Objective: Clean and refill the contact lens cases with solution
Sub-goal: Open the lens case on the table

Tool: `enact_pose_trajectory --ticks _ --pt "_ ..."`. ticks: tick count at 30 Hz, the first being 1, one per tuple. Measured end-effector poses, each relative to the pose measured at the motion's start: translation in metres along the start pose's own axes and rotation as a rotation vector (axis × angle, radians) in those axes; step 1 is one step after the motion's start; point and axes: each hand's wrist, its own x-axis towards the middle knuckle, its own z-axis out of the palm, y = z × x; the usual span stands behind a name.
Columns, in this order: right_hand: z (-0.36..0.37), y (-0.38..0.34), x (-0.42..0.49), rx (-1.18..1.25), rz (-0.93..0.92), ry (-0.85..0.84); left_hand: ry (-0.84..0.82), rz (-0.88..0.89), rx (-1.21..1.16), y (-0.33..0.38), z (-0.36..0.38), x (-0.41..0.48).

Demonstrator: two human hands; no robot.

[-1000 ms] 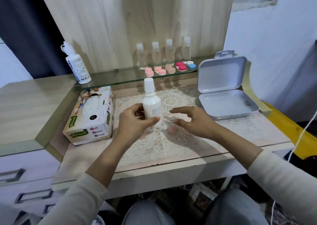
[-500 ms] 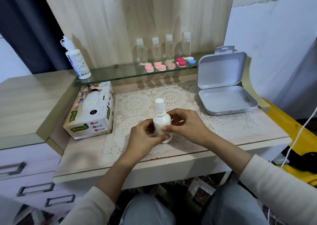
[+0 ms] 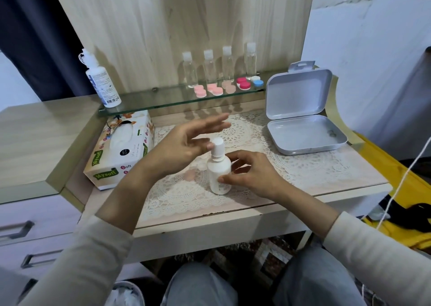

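One desk [image 3: 349, 172] carries one lace mat [image 3: 186, 196], with one glass shelf [image 3: 163, 100] running along its back edge. One tissue box [image 3: 121, 152] sits at the left end of the mat. One white hinged case [image 3: 305, 135] lies at the right end, lid raised. One labelled bottle [image 3: 100, 82] stands upright at the left end of the shelf. One white bottle [image 3: 219, 168], capped, stands upright on the mat near the front edge of the desk. The right hand [image 3: 251, 172] grips its body, fingers curled behind it and the thumb across the front. The left hand [image 3: 186, 142] is spread above the mat with fingers extended, its thumb tip at the side of the cap; contact cannot be confirmed. Four clear bottles [image 3: 190, 70] with white caps stand in a row at the middle of the shelf. Five lens cases [image 3: 243, 83] lie on the shelf just in front of them: three pale pink, one red, one white and blue.
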Motion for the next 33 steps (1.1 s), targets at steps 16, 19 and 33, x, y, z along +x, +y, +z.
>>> enact_pose_trajectory --ticks 16,19,33 --pt "0.007 0.006 -0.001 0.055 0.032 -0.051 0.15 -0.019 0.047 -0.007 0.008 0.001" --pt "0.008 0.007 0.0 0.066 0.035 -0.047 0.032 -0.012 0.001 -0.008 0.0 -0.006" --pt "0.006 0.005 -0.002 0.057 0.017 -0.065 0.268 0.045 0.214 -0.005 0.006 0.002"
